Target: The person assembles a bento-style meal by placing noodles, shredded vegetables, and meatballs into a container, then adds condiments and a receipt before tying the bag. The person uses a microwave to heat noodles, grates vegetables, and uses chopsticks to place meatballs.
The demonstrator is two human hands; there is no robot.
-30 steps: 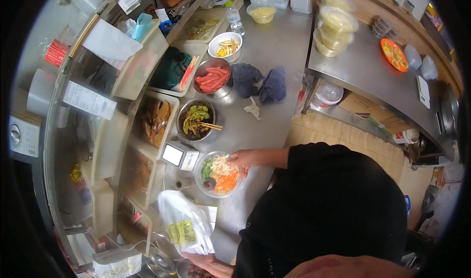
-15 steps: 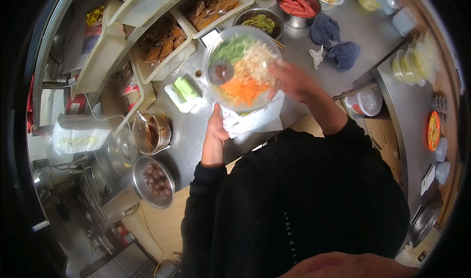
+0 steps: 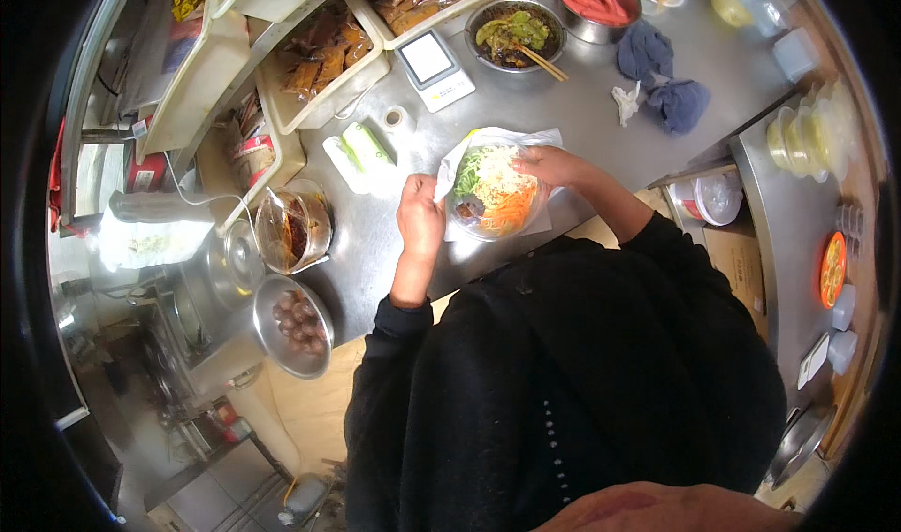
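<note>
A clear round bowl (image 3: 481,235) sits low over the steel counter, partly inside a white plastic bag (image 3: 448,168). Shredded green vegetable, pale shreds, orange carrot shreds and a small dark heap show in it. My left hand (image 3: 419,217) is closed on the bag's left edge, thumb up. From the right, my right hand (image 3: 554,167) grips the bowl's far right rim, its fingertips over the edge. The bag's film rises around the bowl's far side, and more of it lies flat at the right.
A digital scale (image 3: 437,70) stands beyond, beside a metal bowl (image 3: 474,53) of greens with chopsticks. Left are a green-and-white packet (image 3: 360,155), a jar of dark sauce (image 3: 324,222) and a bowl of dark balls (image 3: 324,342). Blue cloths (image 3: 678,106) lie at the far right.
The bowl has come down and nearer, into the bag. My left hand has moved from under the bowl to the bag's edge. The scale has come into full view.
</note>
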